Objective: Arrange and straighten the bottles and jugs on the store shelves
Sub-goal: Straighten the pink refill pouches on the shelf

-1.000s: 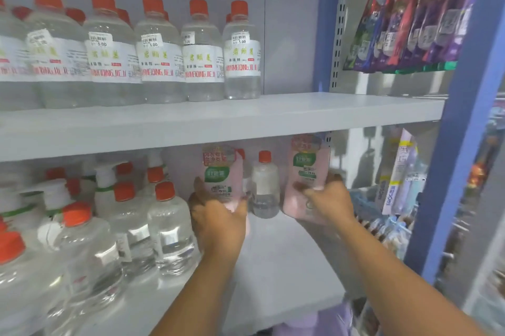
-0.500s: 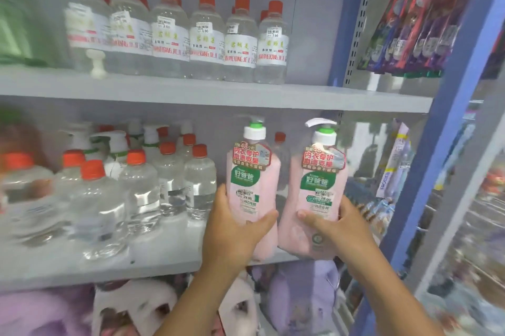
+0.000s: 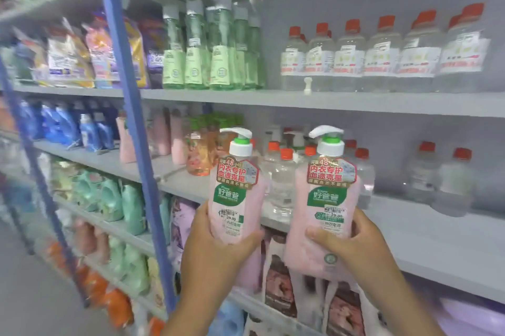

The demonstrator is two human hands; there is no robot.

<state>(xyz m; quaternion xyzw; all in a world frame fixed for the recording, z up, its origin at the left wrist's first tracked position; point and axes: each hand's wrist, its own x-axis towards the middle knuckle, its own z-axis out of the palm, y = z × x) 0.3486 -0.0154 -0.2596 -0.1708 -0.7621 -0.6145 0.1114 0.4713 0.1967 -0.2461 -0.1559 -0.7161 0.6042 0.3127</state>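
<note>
Swung leftward since half a second ago, onto a wider stretch of grey shelving with a blue upright post now cutting through the left. Newly in view: green bottles on the upper shelf, blue jugs and bagged goods beyond the post. Red-capped clear bottles now pushed toward the upper right. Both pink pump bottles lifted clear of the middle shelf and held out in front of it, closer to the camera than before, upright and side by side, apart. Left pump bottle gripped low by the left hand, thumb across the front, fingers wrapped behind. Right pump bottle clasped near its base by the right hand, thumb pressed on the front label. Both forearms angled up from below. Small white pump part standing on the upper shelf edge.
</note>
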